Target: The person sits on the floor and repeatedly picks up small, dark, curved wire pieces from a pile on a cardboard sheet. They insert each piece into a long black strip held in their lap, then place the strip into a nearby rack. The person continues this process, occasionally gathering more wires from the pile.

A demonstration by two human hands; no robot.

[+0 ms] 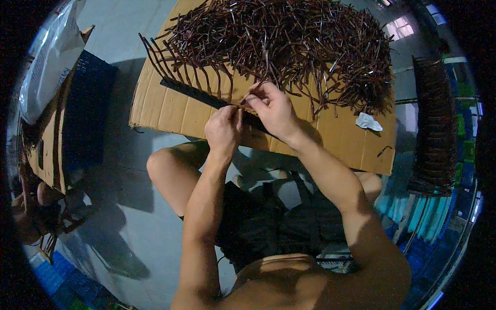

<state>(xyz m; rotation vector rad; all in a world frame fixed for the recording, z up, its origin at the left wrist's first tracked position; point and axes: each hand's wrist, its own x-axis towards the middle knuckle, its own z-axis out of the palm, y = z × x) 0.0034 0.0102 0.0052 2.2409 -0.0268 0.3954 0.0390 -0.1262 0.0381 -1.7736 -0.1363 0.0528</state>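
A long black strip (188, 93) lies slantwise near the front of a cardboard sheet, with several thin brown twig-like pieces (197, 76) standing up in a row along its left part. My left hand (223, 129) is closed at the strip's near edge, its fingertips pinching around it. Just to the right, my right hand (276, 109) has thumb and fingers pinched together above the strip. What sits between those fingertips is too small to make out. Beyond both hands spreads a big tangled heap of the same brown twig-like pieces (289, 41).
The cardboard sheet (155, 111) covers the work surface. Crumpled white paper (368, 122) and one loose dark piece (384, 151) lie at its right. A plastic bag (49, 67) and blue box-like stack (88, 113) stand left; a dark rack (435, 126) of brown strands stands right.
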